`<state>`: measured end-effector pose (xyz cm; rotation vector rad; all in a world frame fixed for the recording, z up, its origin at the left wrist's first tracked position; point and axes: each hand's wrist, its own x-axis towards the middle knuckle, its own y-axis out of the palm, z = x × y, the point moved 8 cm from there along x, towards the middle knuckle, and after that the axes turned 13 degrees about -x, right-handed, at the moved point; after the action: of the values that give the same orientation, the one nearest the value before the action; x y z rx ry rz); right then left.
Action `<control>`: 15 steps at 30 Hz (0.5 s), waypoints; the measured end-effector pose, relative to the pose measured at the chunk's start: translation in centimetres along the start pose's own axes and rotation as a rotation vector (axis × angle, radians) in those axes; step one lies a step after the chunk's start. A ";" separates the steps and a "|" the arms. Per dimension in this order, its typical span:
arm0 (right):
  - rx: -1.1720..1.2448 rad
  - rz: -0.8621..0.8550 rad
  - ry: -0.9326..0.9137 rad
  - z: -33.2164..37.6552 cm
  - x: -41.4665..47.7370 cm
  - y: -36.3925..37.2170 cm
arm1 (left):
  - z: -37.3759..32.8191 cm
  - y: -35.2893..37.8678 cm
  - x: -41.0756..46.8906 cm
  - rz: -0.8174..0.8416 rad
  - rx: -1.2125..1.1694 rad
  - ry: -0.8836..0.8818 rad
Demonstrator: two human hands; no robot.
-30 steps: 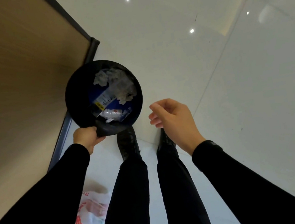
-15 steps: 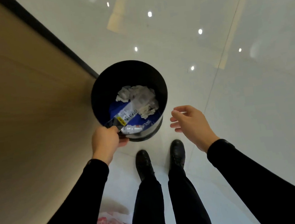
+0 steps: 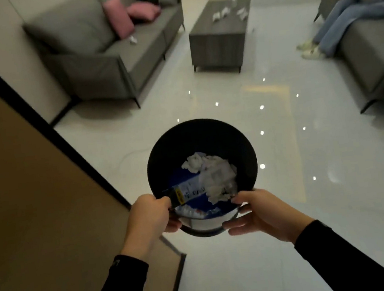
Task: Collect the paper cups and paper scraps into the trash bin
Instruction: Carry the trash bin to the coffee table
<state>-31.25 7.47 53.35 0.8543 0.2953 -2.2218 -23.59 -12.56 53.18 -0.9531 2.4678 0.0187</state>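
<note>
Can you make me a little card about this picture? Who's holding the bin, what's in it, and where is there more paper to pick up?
bin: black round trash bin, held up off the floor
held by: left hand and right hand, each gripping the near rim
inside: crumpled white paper and a blue wrapper
left to pick up: white paper scraps on the coffee table; one scrap on the grey sofa
paper cups: too blurry to tell

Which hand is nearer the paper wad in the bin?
Right. The right hand grips the bin rim beside the paper wad; the left hand grips it farther off, by the blue wrapper.
</note>
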 end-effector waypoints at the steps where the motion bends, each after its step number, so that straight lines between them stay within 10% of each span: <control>1: 0.056 0.011 -0.016 1.5 -1.2 -0.1 | -2.0 0.4 -0.8 0.025 0.021 0.022; 15: 0.273 -0.181 -0.152 7.7 -11.5 -2.9 | -12.3 3.9 -8.6 0.232 0.052 0.204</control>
<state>-31.09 12.50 66.59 0.8202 -0.0051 -2.5205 -25.99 -6.51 67.21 -0.6716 2.7402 -0.0682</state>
